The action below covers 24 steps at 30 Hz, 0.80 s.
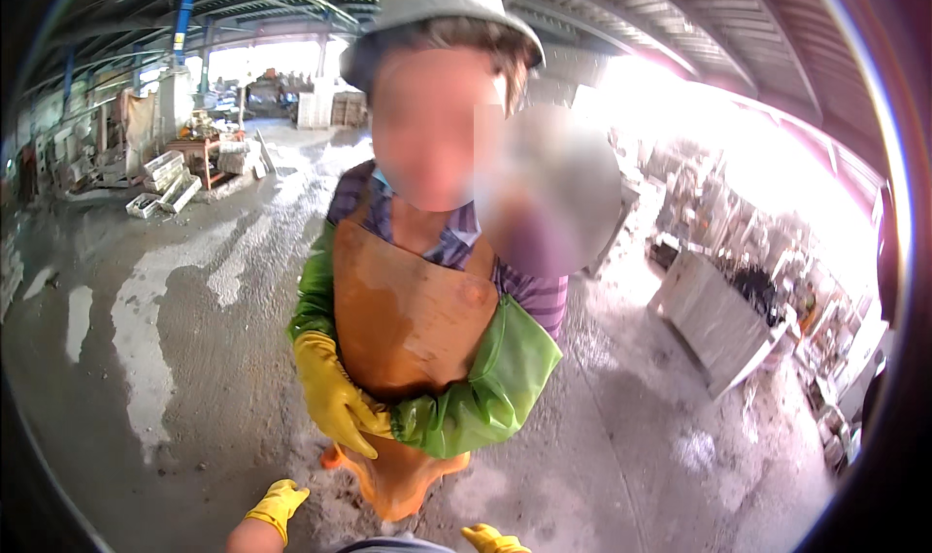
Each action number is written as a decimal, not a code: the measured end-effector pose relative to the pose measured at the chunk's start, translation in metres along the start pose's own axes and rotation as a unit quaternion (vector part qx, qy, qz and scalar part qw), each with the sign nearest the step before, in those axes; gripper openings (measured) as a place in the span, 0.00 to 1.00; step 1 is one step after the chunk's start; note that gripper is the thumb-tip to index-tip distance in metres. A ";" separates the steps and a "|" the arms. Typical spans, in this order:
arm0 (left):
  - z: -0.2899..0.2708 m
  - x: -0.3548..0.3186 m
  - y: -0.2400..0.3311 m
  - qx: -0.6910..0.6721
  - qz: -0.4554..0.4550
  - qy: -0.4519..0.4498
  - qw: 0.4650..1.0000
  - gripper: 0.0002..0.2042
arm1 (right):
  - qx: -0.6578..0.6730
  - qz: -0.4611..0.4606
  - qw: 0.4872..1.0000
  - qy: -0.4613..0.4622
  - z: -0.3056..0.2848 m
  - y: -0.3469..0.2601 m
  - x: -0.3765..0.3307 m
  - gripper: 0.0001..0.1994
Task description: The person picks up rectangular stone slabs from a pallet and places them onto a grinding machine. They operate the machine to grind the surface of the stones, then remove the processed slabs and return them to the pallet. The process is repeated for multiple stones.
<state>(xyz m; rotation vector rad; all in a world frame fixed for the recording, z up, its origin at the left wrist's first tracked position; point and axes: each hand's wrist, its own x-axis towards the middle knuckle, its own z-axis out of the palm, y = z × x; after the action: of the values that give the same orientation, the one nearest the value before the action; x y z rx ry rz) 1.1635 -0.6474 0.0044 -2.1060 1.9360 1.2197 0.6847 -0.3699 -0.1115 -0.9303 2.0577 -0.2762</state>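
I saw the wearer's left hand [279,504], in a yellow rubber glove, reaching in low with its fingers toward the wearer's right; nothing showed in it, and I couldn't tell whether the fingers were pressed together or spread. The right hand [493,541], gloved alike, was cut off partway, so I couldn't make out its grip either.

Nearest to both was a brown apron [417,305], worn by a co-worker [442,9] who stood straight ahead in a grey brimmed hat and green sleeves [510,378]. That person's own yellow-gloved hands [330,383] met in front of the apron at the waist.

The concrete floor [209,378] was patched with damp. Over to the right stood a pale bin [714,320] with dark stuff in it; far left, white crates [178,196] lay beside a small table [201,148].
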 end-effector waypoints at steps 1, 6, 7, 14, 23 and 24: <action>-0.001 0.006 -0.005 -0.034 0.007 0.013 0.999 0.33 | -0.017 -0.012 1.000 -0.007 0.001 -0.015 0.003 0.33; 0.015 -0.079 -0.018 -0.200 0.085 0.013 0.976 0.34 | -0.128 -0.086 0.988 -0.009 -0.015 -0.101 0.011 0.32; 0.030 -0.090 -0.049 -0.175 0.108 0.026 0.978 0.35 | -0.153 -0.111 0.982 -0.014 -0.011 -0.129 0.014 0.32; 0.117 -0.299 -0.306 -0.222 -0.268 0.138 0.927 0.25 | -0.321 -0.289 0.899 -0.074 0.062 -0.298 0.023 0.31; 0.188 -0.622 -0.421 -0.221 -0.658 0.207 0.689 0.23 | -0.404 -0.445 0.780 -0.174 0.233 -0.438 -0.020 0.30; 0.154 -0.629 -0.407 -0.254 -0.665 0.251 0.656 0.23 | -0.409 -0.453 0.772 -0.181 0.245 -0.445 -0.022 0.30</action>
<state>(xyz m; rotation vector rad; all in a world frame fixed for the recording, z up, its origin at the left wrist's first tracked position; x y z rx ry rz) 1.4844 0.0452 0.0548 -3.1313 -0.4485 0.7657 1.1119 -0.6340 -0.0314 -2.2883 1.1704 0.3435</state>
